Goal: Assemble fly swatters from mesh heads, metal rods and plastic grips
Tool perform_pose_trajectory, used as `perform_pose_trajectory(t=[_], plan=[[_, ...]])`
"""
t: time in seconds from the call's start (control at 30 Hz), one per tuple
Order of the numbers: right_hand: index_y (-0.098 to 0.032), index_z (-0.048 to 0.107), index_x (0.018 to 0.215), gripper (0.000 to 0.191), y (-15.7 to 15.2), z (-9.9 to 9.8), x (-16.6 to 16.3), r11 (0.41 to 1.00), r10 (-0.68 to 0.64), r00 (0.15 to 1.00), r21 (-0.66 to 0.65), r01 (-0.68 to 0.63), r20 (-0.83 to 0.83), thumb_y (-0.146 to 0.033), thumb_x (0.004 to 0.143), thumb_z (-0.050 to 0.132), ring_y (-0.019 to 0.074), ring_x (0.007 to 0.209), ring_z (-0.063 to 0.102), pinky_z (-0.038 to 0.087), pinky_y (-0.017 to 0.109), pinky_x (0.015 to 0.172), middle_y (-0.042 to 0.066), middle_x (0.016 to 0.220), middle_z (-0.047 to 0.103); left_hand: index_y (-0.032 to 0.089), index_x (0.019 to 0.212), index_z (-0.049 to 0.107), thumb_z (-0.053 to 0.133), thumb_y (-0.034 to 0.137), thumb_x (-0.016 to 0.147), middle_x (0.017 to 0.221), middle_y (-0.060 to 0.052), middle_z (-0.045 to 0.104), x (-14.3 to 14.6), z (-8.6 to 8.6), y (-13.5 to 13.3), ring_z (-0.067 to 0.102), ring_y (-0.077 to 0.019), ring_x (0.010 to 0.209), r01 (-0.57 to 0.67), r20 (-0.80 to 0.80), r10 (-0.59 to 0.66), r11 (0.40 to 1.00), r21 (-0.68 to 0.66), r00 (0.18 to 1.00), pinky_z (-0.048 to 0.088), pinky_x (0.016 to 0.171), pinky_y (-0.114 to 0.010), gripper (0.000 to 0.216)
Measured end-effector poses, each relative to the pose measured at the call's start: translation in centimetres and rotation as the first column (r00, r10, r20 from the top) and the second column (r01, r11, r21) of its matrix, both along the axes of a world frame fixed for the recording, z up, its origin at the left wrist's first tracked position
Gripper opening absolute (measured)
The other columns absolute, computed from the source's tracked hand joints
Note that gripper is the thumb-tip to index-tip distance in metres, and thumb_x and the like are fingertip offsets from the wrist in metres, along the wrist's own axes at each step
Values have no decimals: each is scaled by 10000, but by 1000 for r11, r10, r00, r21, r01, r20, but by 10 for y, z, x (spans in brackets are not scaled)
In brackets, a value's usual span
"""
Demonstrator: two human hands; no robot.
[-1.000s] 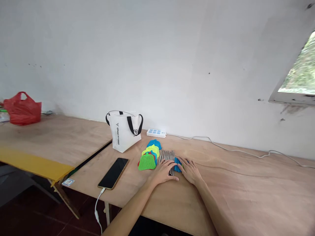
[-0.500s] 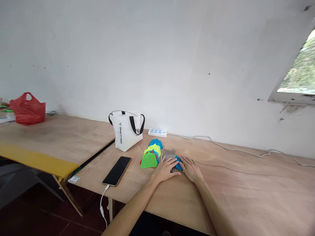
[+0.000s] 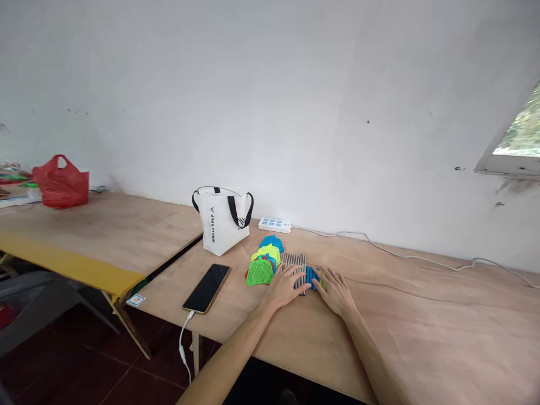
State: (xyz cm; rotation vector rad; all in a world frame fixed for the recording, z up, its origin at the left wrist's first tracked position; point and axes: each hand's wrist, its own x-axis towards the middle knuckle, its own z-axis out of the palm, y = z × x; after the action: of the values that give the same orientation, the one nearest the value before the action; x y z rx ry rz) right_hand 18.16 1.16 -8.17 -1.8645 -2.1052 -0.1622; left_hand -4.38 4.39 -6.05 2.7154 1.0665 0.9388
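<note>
A row of thin metal rods (image 3: 296, 262) lies side by side on the wooden table (image 3: 422, 332). My left hand (image 3: 283, 286) rests flat on their near ends, fingers spread. My right hand (image 3: 336, 289) lies flat beside them, fingers stretched over blue and green plastic pieces (image 3: 314, 277). Just left of the rods sits a pile of mesh plastic heads: a green one (image 3: 259, 272) in front, yellow (image 3: 267, 256) and blue (image 3: 272, 243) behind, a red edge showing underneath.
A black phone (image 3: 206, 288) on a white cable lies left of the pile. A white tote bag (image 3: 223, 220) stands behind it. A white power strip (image 3: 274, 224) with its cord sits by the wall. A red plastic bag (image 3: 61, 183) is on the far-left table.
The view has shifted slightly, so everything sits a little further right and higher in the picture. Both hands stay flat on the rods and plastic pieces.
</note>
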Motion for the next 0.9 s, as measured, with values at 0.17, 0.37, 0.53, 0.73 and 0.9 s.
perform_pose_trajectory(t=[0.17,0.37,0.53,0.73,0.9], plan=[[-355,425,1538,575,-1,2,-2,1000,14,999,-21,-13,43,-585,1038,258,270,1479,372,275,524,1201,10,1587,459,247,1277,662,543,634,971,1472,-86,551,-2,-8,3,479,-297,1389,-101,-5,101,994,-38,995,287,1208,-529,508],[-396,342,1569,596,0,2,-2,999,40,996,-10,-39,77,-630,1027,260,269,1475,376,292,520,1191,13,1611,422,233,1331,616,540,610,980,1478,-92,538,-1,-14,6,464,-297,1407,-55,-35,51,992,-109,998,308,1218,-517,520],[-491,367,1529,541,0,4,-3,996,91,991,0,-92,99,-648,1013,320,277,1472,369,305,525,1184,-33,1611,417,254,1339,607,525,626,981,1456,-76,556,-1,-13,5,485,-278,1387,-34,-24,32,996,-86,999,294,1229,-496,522],[-496,405,1510,523,1,6,-5,994,104,989,8,-105,107,-644,1014,328,287,1448,398,319,535,1172,-22,1589,448,270,1323,621,517,620,986,1445,-61,573,-1,-14,6,508,-281,1370,-65,-30,63,995,-70,998,280,1234,-506,498],[-490,427,1500,518,1,7,-8,994,106,989,7,-107,100,-633,1006,363,298,1451,391,318,548,1168,-14,1592,443,256,1316,612,563,580,977,1452,-67,570,-1,-13,6,507,-273,1376,-64,-31,61,993,-101,998,279,1232,-527,472]])
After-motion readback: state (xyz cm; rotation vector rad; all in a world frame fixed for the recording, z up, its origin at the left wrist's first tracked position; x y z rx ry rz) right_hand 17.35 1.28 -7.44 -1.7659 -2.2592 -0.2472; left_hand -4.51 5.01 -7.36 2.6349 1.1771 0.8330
